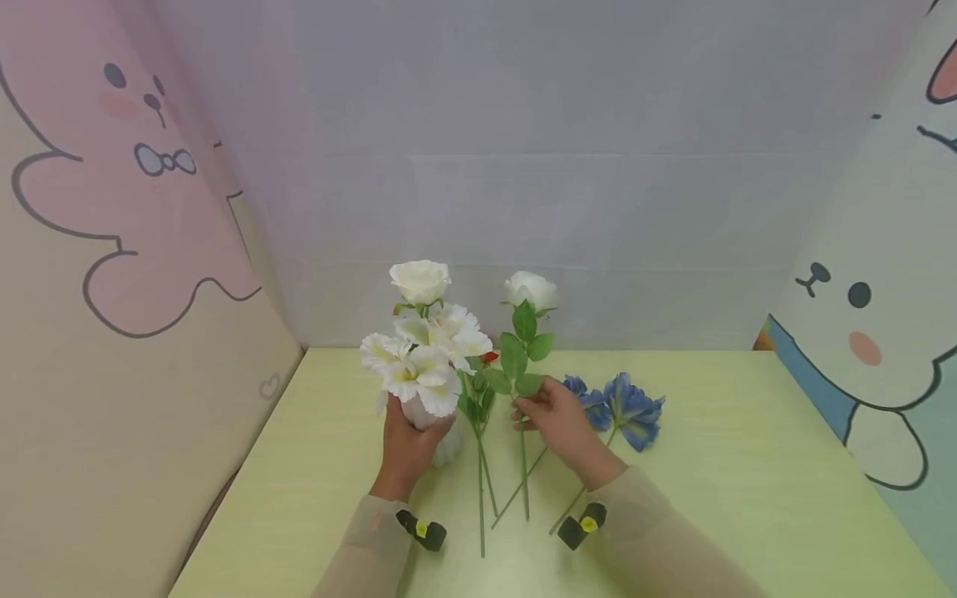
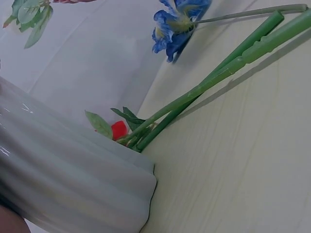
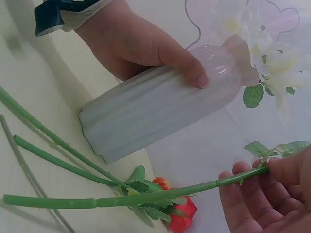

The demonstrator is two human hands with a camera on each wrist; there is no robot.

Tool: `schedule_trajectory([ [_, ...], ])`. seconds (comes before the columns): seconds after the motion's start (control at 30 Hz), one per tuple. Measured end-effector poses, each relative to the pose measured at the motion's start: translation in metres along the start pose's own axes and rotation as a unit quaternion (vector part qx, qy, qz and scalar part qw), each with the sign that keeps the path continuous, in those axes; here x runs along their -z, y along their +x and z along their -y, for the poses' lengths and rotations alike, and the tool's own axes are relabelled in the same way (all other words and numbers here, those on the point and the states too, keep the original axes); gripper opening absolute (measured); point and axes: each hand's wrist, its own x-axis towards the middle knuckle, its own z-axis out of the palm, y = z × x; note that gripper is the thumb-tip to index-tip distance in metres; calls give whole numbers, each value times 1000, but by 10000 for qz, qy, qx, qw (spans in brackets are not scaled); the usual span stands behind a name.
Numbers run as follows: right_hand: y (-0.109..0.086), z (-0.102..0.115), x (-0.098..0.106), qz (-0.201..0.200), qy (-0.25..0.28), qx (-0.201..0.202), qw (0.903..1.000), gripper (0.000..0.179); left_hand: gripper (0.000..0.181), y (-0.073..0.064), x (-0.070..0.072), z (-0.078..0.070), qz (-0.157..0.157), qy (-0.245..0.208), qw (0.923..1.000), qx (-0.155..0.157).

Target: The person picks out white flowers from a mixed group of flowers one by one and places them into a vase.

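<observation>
My left hand (image 1: 407, 448) grips a white ribbed vase (image 3: 160, 109), its thumb lying along the side in the right wrist view. The vase stands upright on the table. Out of its mouth rise a white rose (image 1: 420, 282) and ruffled white flowers (image 1: 429, 378). To the right of it, my right hand (image 1: 561, 422) pinches the green stem (image 3: 155, 195) of another white rose (image 1: 532, 291) just under its leaves. That rose is held upright, head up, apart from the vase. In the left wrist view, the vase (image 2: 82, 165) fills the lower left, and the left hand is mostly cut off.
Red flowers (image 3: 182, 218) with green stems lie on the table right beside the vase. Blue flowers (image 1: 634, 413) lie farther right, partly behind my right hand, their stems pointing toward me. A pale yellow table (image 1: 748, 498) meets a grey back wall and cartoon-printed side panels.
</observation>
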Motion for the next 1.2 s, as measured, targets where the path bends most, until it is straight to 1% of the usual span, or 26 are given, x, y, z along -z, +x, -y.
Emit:
schedule_trajectory([
  [0.1,-1,4,3,67,-196,75,9998,13,100,0,0,-1,-7,14,10000,-17],
  [0.2,-4,10,5,223,-492,104,9985,20,100,-1,0,-1,12,-29,10000,8],
  [0.33,-8,16,7,526,-994,190,9935,26,99,-2,-1,-1,34,-109,9999,117],
  [0.4,-9,20,10,594,-1233,247,9903,32,98,-2,-1,0,51,-135,9998,156],
  [0.5,-9,28,13,620,-1312,368,9887,35,98,-2,-2,0,73,-145,9997,197],
  [0.57,-7,34,15,620,-1176,523,9898,30,97,-1,-1,0,69,-140,9997,198],
  [0.7,1,48,16,580,-704,901,9917,17,98,0,0,-1,43,-123,9998,137],
  [0.9,6,67,10,461,-179,1097,9927,20,99,1,1,-2,55,-87,9998,141],
  [1.03,6,73,6,399,71,1396,9894,16,99,1,1,-3,52,-94,9999,131],
  [1.2,8,81,4,101,565,1899,9801,16,98,0,1,-3,42,-44,9998,178],
])
